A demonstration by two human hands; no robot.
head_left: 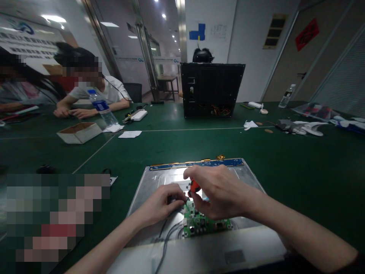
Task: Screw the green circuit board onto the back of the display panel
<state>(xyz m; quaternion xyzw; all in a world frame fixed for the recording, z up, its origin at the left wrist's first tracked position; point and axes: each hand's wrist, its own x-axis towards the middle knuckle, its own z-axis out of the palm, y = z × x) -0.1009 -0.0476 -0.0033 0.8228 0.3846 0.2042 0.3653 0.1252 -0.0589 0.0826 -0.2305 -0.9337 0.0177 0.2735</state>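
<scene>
A silver metal panel [159, 179] lies flat on the green table in front of me, with a blue strip [196, 164] along its far edge. A small green circuit board [203, 223] sits on the panel near me. My right hand [221, 192] is closed around an orange-handled tool [194, 186], probably a screwdriver, held over the board's far end. My left hand [161, 203] rests on the panel just left of the board, its fingers pinched together by the tool's tip; what they hold is too small to see. Dark cables [165, 238] run from the board toward me.
An open black computer case [212, 89] stands at mid-table. Two people sit at the far left beside a water bottle [102, 107] and a cardboard box [80, 132]. Paper scraps, a white device [139, 115], another bottle [286, 96] and plastic parts [309, 127] lie about.
</scene>
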